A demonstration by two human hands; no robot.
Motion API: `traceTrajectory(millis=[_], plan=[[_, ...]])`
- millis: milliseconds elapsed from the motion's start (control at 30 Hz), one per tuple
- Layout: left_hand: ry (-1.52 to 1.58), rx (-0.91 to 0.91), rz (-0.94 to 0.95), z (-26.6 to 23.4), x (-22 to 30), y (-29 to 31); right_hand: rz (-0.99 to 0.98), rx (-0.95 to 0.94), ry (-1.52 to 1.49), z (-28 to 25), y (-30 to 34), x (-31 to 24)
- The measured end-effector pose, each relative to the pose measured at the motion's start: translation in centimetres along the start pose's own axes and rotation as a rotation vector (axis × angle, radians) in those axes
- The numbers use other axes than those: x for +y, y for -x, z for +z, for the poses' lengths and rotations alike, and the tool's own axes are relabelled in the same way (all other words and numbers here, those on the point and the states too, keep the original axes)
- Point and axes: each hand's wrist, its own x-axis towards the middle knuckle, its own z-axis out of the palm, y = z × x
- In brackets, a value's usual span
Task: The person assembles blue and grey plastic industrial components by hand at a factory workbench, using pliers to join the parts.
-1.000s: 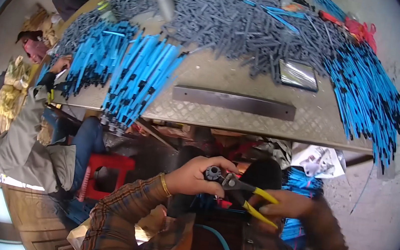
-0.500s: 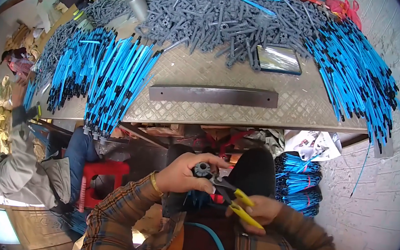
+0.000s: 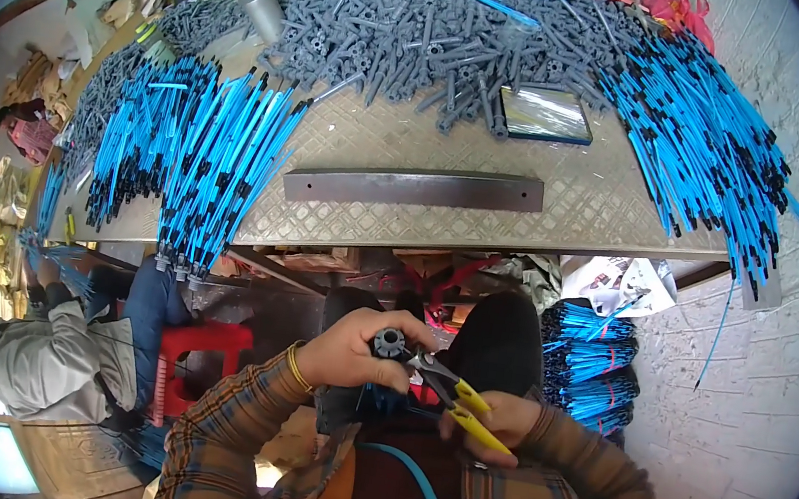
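My left hand (image 3: 356,347) is closed around a grey plastic fitting with a round, notched end (image 3: 388,343); that end faces up between thumb and fingers. In my right hand (image 3: 501,422) are pliers with yellow handles (image 3: 470,416), gripped at the handles. Their metal jaws reach left to the fitting, close beside my left fingers. Whether the jaws bite on it, I cannot tell. Both hands are over my lap, below the table's near edge. A blue cord (image 3: 419,484) runs down the front of my clothing.
On the table (image 3: 401,235) are a dark metal bar (image 3: 414,190), heaped grey fittings (image 3: 388,26), a shiny flat box (image 3: 546,115) and blue rods at left (image 3: 234,162) and right (image 3: 707,139). Bundled blue rods (image 3: 591,366) lie below. A co-worker (image 3: 52,355) sits left by a red stool (image 3: 198,364).
The pliers' handles are closer together and their jaws less spread. My left hand still holds the fitting. The view has shifted slightly, and the co-worker at left has lowered their arms.
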Motion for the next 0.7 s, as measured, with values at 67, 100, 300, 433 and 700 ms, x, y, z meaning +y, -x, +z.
traceTrajectory(millis=[67, 100, 300, 433, 700], plan=[[-0.009, -0.034, 0.023, 0.2, 0.1, 0.5, -0.035, -0.13, 0.006, 0.8, -0.4, 0.1], [-0.009, -0.036, 0.019, 0.2, 0.0, 0.8, -0.037, -0.133, 0.002, 1.5, 0.1, -0.5], [0.044, 0.156, -0.001, 0.9, -0.4, 0.7, -0.242, 0.168, 0.63, 1.8, 2.2, -2.2], [0.084, 0.099, -0.061, 0.4, 0.1, 0.5, -0.145, -0.009, 0.292, -0.2, 1.1, -1.0], [-0.009, -0.08, 0.025, 0.7, -0.3, -0.2, -0.223, -0.18, -0.076, -3.6, -1.7, 4.6]])
